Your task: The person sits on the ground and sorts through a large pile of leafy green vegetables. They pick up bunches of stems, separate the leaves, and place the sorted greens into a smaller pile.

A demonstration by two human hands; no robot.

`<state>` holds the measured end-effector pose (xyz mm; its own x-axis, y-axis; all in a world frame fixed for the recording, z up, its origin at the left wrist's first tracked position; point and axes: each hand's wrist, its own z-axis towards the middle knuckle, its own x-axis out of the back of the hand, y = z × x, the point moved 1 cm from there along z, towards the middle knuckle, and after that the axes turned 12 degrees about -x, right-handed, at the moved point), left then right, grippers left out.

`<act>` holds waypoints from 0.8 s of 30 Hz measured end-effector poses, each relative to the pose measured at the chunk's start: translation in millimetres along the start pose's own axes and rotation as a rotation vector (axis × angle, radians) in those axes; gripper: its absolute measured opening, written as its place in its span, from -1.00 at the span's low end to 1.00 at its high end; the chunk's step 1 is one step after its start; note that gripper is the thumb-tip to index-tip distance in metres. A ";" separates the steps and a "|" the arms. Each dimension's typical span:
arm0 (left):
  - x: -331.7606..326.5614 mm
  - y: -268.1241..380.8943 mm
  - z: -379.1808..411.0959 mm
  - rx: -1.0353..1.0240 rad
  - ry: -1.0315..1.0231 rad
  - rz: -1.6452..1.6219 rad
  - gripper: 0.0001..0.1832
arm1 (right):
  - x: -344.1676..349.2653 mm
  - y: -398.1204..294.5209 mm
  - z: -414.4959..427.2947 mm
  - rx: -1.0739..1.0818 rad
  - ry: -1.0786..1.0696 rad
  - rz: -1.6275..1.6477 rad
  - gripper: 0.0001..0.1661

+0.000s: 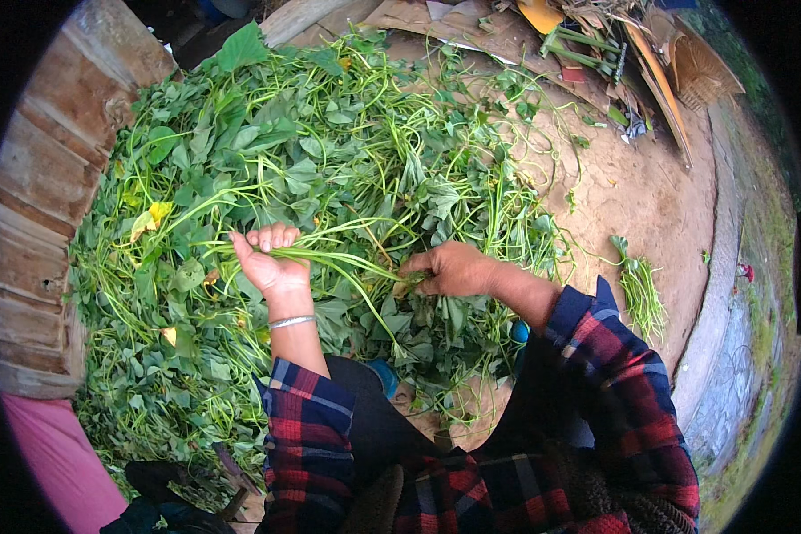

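A large heap of leafy green vines [347, 153] covers the ground before me. My left hand [270, 257], palm up with a silver bangle at the wrist, holds several long green stems [334, 250] whose ends stick out past the thumb. The stems run right to my right hand [450, 268], whose fingers are closed on leaves at their far end; these are mostly hidden by the hand. Yellow leaves [150, 220] lie in the heap to the left. Off to the right, a small bunch of stems [642, 294] rests on the bare earth.
A wooden plank wall [40, 193] borders the heap at left, with pink cloth [67, 454] below it. Flattened cardboard [467, 30] and a woven basket [701, 67] are at the top right. A concrete edge [714, 253] runs down the right side.
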<state>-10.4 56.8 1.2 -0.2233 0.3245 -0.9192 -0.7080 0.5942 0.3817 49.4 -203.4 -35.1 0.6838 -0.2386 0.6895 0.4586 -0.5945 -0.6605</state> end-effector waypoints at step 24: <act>-0.6 3.7 2.6 -0.046 0.059 0.062 -0.50 | 6.0 12.4 5.2 0.173 0.326 -0.256 -0.79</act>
<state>-11.1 60.8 3.4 -0.3053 0.3148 -0.8987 -0.7215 0.5395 0.4341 62.2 -208.2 -40.8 0.3338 -0.3468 0.8765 0.6967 -0.5355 -0.4772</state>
